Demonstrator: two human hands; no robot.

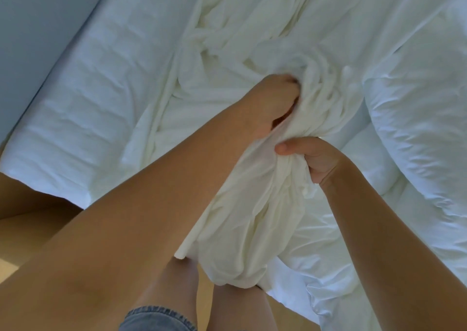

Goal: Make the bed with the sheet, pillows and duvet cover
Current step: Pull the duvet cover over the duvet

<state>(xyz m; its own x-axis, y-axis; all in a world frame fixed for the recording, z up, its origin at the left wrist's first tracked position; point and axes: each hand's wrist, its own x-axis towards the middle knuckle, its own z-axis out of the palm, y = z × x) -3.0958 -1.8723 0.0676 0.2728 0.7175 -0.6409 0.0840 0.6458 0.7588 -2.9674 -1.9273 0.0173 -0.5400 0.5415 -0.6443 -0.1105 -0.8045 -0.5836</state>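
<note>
Cream cloth [252, 217] dead centre, bunched thick, spilling from twelve o'clock on the bed down to six o'clock, where its lower end hangs off the edge in front of the person's knees. Both hands are in it. Left hand [274, 105], just above centre, has its fingers curled and buried in the folds, a full fistful. Right hand [316, 161], at four o'clock from the left one, clamps a gather with its thumb pressed across the top and its fingers wrapped under. The two grips are close together on the same bundle.

By my read, this is the sorting-out step: hunting for an edge or corner before spreading. The next move calls for walking the hands apart along one hem, then a lift and a shake to open the cloth flat.

At nine o'clock, the mattress [83, 98] in wrinkled white, with a pale wall [38, 14] at ten. At three o'clock, puffy white bedding [417, 108] lies heaped beside the cloth. Denim shorts [156, 316] and bare legs are at six.

Hard to call: whether this cloth is the sheet or the duvet cover, since no hem or opening shows. The left fingertips are hidden in the fabric, the white heap is cut off at the right edge, and I can't split pillow from duvet there.
</note>
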